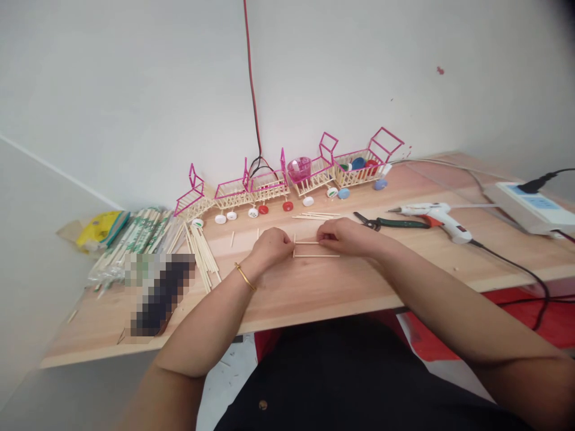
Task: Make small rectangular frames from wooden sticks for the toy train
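A small frame of thin wooden sticks [314,255] lies flat on the wooden table [314,287] in front of me. My left hand [272,245], with a gold bangle on the wrist, is curled and pinches the frame's short left upright. My right hand [344,235] is closed in a pinch on the right end of the upper stick. Both hands rest on the tabletop, a short gap between them.
Behind the hands stands a row of stick carts [287,179] with pink frames and bottle-cap wheels. A glue gun [433,216] and cutters [381,222] lie at right, a power strip [525,206] farther right. Loose sticks [200,254] and packets [135,239] lie at left.
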`<state>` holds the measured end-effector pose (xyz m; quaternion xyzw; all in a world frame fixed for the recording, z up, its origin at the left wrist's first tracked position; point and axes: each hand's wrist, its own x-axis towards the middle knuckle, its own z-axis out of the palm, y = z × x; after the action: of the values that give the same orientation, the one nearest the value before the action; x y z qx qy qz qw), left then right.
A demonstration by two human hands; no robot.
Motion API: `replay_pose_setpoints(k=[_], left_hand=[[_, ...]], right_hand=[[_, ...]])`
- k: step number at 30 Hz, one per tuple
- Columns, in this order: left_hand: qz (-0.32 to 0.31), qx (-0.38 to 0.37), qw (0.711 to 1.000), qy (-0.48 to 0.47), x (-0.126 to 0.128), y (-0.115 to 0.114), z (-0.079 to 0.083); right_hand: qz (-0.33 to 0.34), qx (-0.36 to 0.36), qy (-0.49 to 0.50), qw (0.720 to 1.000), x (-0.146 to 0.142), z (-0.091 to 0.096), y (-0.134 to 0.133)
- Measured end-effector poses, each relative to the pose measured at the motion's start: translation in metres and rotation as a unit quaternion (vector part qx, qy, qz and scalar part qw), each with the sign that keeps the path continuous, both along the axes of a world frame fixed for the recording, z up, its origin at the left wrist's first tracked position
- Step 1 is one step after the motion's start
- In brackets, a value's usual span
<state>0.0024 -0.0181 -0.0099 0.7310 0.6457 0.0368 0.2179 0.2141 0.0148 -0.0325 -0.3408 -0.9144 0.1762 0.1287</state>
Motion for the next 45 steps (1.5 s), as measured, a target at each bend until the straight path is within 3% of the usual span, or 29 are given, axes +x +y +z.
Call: replay_pose_setpoints(k=[29,36,40,45], left_hand=[[-0.004,-0.002,1.0,-0.015,-0.003,0.002,-0.004],[-0.007,-0.005,0.999,-0.05,-0.007,0.003,-0.005],[0.016,0.047,0.993,-0.103,-0.011,0.006,-0.01],[0.057,0.179,0.97,-0.157,-0.014,0.011,-0.003]], right_hand=[[-0.026,-0.001,0.022,0.999,-0.001,0.0,-0.001],[-0.116,0.004,0.154,0.981,0.009,0.015,-0.002],[-0.157,0.026,0.213,0.964,0.015,0.033,-0.012],[-0.184,0.047,0.186,0.964,0.028,0.052,-0.033]])
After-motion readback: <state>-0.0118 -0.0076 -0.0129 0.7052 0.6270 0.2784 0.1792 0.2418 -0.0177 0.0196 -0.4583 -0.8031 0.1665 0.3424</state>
